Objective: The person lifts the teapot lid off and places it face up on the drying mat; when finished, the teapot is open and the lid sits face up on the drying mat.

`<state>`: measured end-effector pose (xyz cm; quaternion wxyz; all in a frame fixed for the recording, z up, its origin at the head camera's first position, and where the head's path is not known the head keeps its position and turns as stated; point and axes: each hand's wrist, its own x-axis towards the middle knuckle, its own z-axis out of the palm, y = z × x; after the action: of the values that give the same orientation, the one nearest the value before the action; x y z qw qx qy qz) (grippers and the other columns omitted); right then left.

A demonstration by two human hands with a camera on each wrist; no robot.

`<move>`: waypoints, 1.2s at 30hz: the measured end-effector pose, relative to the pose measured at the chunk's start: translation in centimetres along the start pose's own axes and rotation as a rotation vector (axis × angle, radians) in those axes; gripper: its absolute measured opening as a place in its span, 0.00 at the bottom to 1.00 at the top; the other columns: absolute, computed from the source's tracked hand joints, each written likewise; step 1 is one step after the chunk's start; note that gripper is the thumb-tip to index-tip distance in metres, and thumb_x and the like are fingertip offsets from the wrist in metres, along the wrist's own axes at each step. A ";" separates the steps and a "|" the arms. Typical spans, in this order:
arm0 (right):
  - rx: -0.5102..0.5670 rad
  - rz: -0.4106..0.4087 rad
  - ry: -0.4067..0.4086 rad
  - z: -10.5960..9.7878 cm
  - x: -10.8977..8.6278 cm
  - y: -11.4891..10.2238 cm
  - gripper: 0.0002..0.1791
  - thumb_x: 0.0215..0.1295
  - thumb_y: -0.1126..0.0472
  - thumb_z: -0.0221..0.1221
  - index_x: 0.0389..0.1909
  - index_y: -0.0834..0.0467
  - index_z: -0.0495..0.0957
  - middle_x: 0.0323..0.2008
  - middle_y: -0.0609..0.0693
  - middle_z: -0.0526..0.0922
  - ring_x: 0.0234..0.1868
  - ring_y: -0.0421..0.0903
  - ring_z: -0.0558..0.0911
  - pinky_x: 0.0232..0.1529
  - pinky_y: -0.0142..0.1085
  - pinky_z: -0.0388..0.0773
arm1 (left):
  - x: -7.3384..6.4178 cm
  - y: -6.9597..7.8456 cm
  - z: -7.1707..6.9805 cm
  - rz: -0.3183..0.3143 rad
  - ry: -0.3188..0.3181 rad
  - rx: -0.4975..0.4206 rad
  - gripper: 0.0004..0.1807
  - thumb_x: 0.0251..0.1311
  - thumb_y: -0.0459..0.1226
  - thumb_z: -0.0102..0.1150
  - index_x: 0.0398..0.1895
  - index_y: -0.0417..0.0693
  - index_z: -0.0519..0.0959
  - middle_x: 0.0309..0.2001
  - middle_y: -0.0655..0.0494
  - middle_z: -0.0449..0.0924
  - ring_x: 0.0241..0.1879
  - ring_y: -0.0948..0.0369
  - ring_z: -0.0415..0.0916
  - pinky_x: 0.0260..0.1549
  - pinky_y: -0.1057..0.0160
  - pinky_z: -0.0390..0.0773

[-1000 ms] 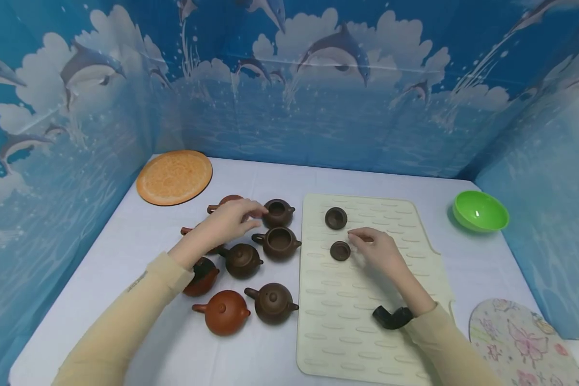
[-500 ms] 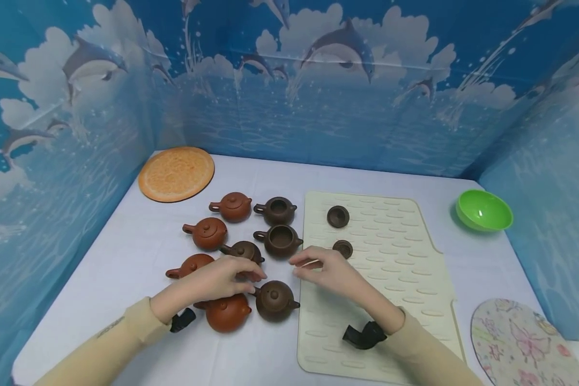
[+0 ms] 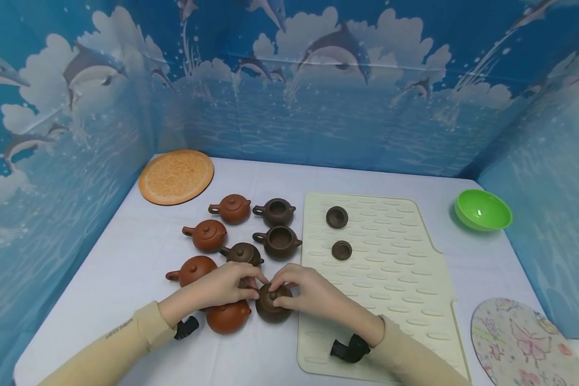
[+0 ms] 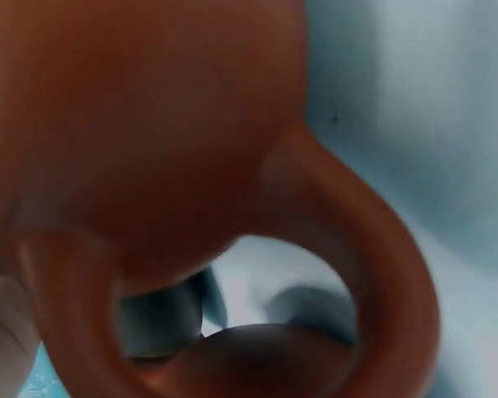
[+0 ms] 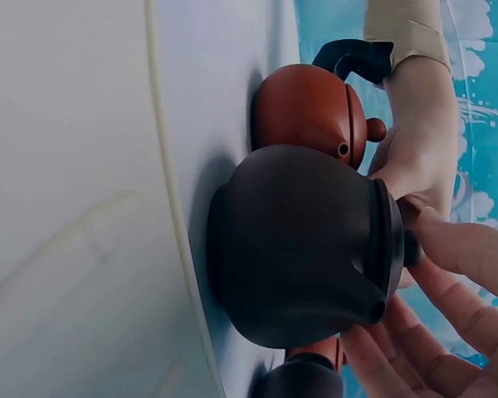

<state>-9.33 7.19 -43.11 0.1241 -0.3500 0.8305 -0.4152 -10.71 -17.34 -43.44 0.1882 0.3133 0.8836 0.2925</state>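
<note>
A dark brown teapot point(image 3: 272, 312) with its lid on stands on the white table, left of the pale mat. My left hand point(image 3: 229, 285) is at its handle side, thumb and forefinger curled about the handle, which is mostly hidden. From the right, my right hand point(image 3: 305, 289) pinches the lid's knob point(image 5: 411, 249) between thumb and forefinger; other fingers reach beside the spout. Under my left wrist sits a red-brown teapot point(image 3: 228, 317), whose spout and lid knob show in the right wrist view. A red-brown teapot handle point(image 4: 398, 274) fills much of the left wrist view.
Behind the hands stand two lidless dark teapots, one point(image 3: 280, 241) nearer, and several lidded ones, such as a reddish teapot point(image 3: 206, 235). Two dark lids, one point(image 3: 336, 217) farther back, lie on the mat point(image 3: 376, 300). A green bowl point(image 3: 482, 210) is at right.
My right hand has come left and nearer from beside the lids on the mat to the dark teapot's knob. My left hand has moved nearer from the back teapots to this teapot's handle.
</note>
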 end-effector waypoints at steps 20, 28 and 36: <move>0.535 0.296 0.095 -2.3 -1.3 1.9 0.12 0.65 0.59 0.63 0.44 0.62 0.80 0.49 0.52 0.85 0.48 0.39 0.84 0.49 0.33 0.81 | -0.2 0.5 0.0 0.005 0.006 0.011 0.12 0.61 0.41 0.66 0.48 0.58 0.84 0.41 0.63 0.82 0.42 0.67 0.77 0.43 0.65 0.78; 1.022 0.406 0.146 -4.5 -3.0 4.1 0.11 0.75 0.64 0.47 0.51 0.65 0.71 0.45 0.49 0.81 0.46 0.42 0.85 0.51 0.35 0.82 | -0.3 0.7 0.1 -0.008 0.012 0.010 0.12 0.61 0.41 0.66 0.48 0.59 0.84 0.43 0.62 0.83 0.44 0.66 0.77 0.44 0.64 0.78; 0.857 0.527 0.143 -5.1 -4.3 4.8 0.30 0.76 0.60 0.48 0.68 0.76 0.56 0.59 0.62 0.72 0.47 0.35 0.82 0.51 0.31 0.81 | -0.3 0.6 0.1 -0.012 0.014 0.009 0.12 0.61 0.40 0.66 0.48 0.58 0.84 0.44 0.63 0.83 0.46 0.65 0.78 0.47 0.62 0.79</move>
<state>-11.02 15.16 -44.02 0.3000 -0.0170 0.6521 -0.6961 -10.14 -17.09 -43.09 0.1823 0.3070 0.8880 0.2897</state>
